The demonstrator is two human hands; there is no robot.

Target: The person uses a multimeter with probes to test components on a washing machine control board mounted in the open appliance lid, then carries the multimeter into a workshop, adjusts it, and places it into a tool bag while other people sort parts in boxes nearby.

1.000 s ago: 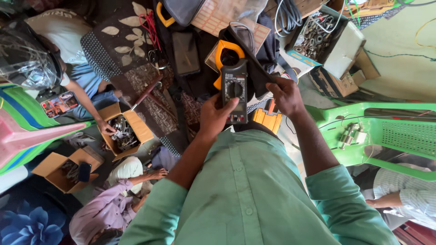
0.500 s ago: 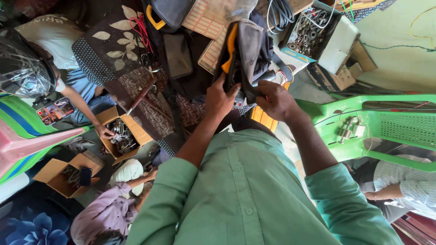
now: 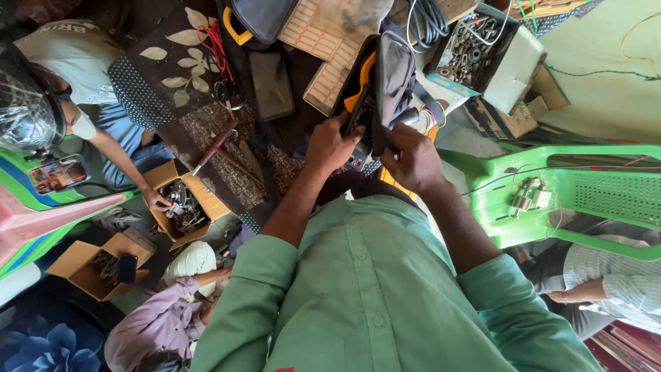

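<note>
While a seated person at the far left rests a hand (image 3: 157, 201) on the rim of an open cardboard box (image 3: 184, 207) of metal parts, a second cardboard box (image 3: 96, 267) lies lower down with a dark phone in it. Just right of these, a patterned brown mat (image 3: 172, 83) carries red-handled pliers (image 3: 215, 43) and a flat black pouch (image 3: 270, 83). At the centre, above the green shirt, the left hand (image 3: 330, 146) has its fingers (image 3: 342, 122) clenched round the left edge of a black-and-orange meter (image 3: 359, 110), which stands half inside a grey zip case (image 3: 394, 76). The right hand (image 3: 413, 160) grips the lower right edge of that case, its fingers curled tight on the fabric, so meter and case are held between both hands in front of the chest. Beyond them, an open box of bolts and metal fittings (image 3: 475, 45) sits beside coiled grey cable (image 3: 427, 21). Farthest right stands a green plastic chair (image 3: 592, 200) with a small metal part (image 3: 527, 196) and thin wires on its seat, and another person's sleeve (image 3: 620, 282) shows below it.
</note>
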